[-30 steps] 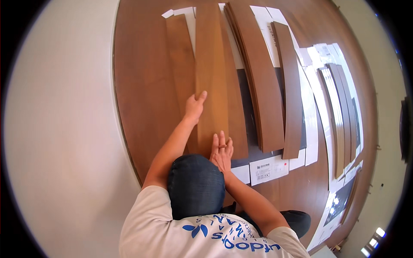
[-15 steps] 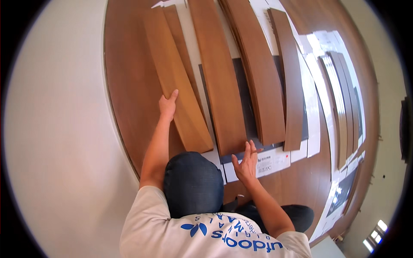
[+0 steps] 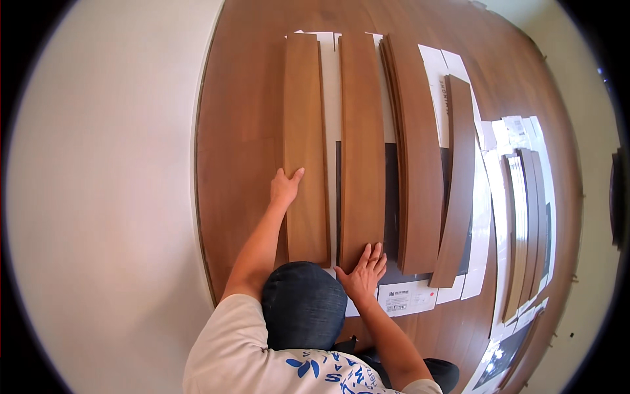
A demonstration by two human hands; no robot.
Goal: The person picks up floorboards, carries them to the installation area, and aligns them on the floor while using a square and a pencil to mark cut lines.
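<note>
My left hand [image 3: 286,186] grips the left edge of a brown wooden floorboard [image 3: 306,131], thumb on top and the other fingers partly hidden at the edge. This floorboard lies lengthwise in front of me, its near end by my knee. To its right is a second floorboard [image 3: 363,138]. On the near end of that one rests my right hand [image 3: 363,272], open, fingers spread and nothing held. Further right stand a stack of floorboards [image 3: 417,157] and a single slanted floorboard [image 3: 457,171].
Flattened white cardboard [image 3: 407,299] with a dark sheet lies under the boards. A second group of floorboards [image 3: 525,217] lies on cardboard further right. A white wall [image 3: 111,164] runs along the left side of the brown wooden floor [image 3: 239,118].
The left floorboard has turned from slanted to nearly straight beside the second board, my left hand still on it. My right hand has come down onto the second board's near end. The view has shifted.
</note>
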